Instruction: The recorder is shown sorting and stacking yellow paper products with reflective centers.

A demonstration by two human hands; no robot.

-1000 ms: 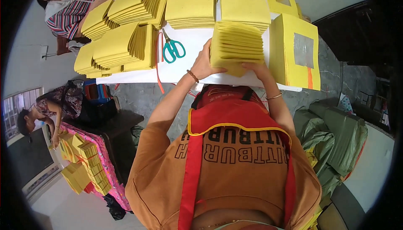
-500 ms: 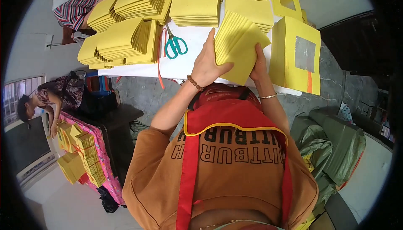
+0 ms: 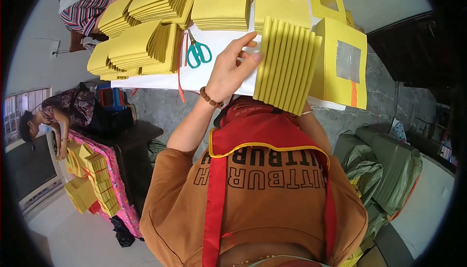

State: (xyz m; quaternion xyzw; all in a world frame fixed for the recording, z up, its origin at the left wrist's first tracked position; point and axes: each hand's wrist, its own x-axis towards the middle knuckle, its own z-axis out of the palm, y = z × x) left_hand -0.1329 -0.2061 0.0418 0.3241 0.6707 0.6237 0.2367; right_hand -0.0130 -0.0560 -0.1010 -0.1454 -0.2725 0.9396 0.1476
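Note:
A stack of folded yellow sheets (image 3: 287,67) stands raised above the front of the table, its row of rounded folds facing me. My right hand (image 3: 306,107) supports it from behind and below; the stack hides nearly all of its fingers. At the stack's left edge is my left hand (image 3: 233,65), fingers apart and loosely bent, thumb beside the folds. Whether the thumb touches the paper I cannot tell. Left of that hand, green-handled scissors (image 3: 198,54) lie on the white tabletop (image 3: 228,38).
Several yellow folded stacks (image 3: 221,9) cover the far and left table. A yellow box with a grey window (image 3: 340,62) stands at right. One person (image 3: 92,4) sits far left; another (image 3: 63,109) bends over a pink-covered table (image 3: 121,194). Green wrapped bundles (image 3: 389,169) stand right.
The yellow stack has turned so its folds face me and moved slightly right. My left hand has let go of it and moved left; my right hand has gone behind it.

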